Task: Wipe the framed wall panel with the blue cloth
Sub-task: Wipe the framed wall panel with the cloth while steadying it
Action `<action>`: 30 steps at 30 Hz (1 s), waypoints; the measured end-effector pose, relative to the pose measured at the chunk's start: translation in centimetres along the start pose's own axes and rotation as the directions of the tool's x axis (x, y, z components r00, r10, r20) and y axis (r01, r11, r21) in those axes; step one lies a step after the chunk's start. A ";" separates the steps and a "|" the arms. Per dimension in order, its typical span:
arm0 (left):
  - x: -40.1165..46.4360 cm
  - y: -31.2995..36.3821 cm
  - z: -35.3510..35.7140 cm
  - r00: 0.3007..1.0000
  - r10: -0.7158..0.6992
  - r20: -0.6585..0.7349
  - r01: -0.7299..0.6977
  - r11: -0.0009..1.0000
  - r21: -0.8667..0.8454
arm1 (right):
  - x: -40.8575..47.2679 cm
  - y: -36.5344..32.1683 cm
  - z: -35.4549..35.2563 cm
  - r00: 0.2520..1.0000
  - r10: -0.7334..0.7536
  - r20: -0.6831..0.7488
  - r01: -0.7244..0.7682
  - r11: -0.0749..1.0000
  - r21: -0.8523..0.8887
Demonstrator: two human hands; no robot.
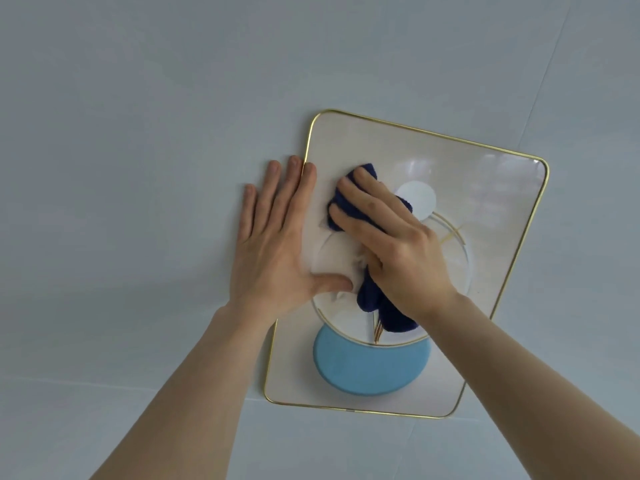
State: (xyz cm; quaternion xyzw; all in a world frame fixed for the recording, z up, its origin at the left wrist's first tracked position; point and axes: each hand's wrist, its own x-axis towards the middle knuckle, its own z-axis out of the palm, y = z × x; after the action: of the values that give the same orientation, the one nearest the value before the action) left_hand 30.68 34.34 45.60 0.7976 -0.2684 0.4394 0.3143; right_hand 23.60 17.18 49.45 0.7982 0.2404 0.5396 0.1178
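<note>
A framed wall panel (491, 209) hangs tilted on the wall, cream with a thin gold rim, a white circle, a large ringed circle and a light-blue oval near its bottom. My right hand (391, 247) presses a dark blue cloth (372, 299) flat against the panel's upper-left middle; the cloth shows above my fingertips and below my palm. My left hand (277, 244) lies flat with fingers spread across the panel's left edge, palm half on the wall, thumb on the panel.
A plain pale grey-blue wall (138, 133) surrounds the panel on all sides, with faint seams at the right and bottom. Both my bare forearms reach up from the lower edge of the view.
</note>
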 end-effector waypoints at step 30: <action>-5.9 4.4 -3.3 0.999 -0.025 0.031 0.028 0.993 -0.112 | -19.1 -6.3 -7.3 0.217 0.505 0.835 -0.890 0.453 -0.043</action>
State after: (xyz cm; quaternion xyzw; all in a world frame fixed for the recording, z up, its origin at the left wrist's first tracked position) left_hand 23.12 34.76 43.03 0.7886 -0.2868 0.4075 0.3603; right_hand 9.49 12.34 34.11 0.9583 -0.1185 0.0704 -0.2505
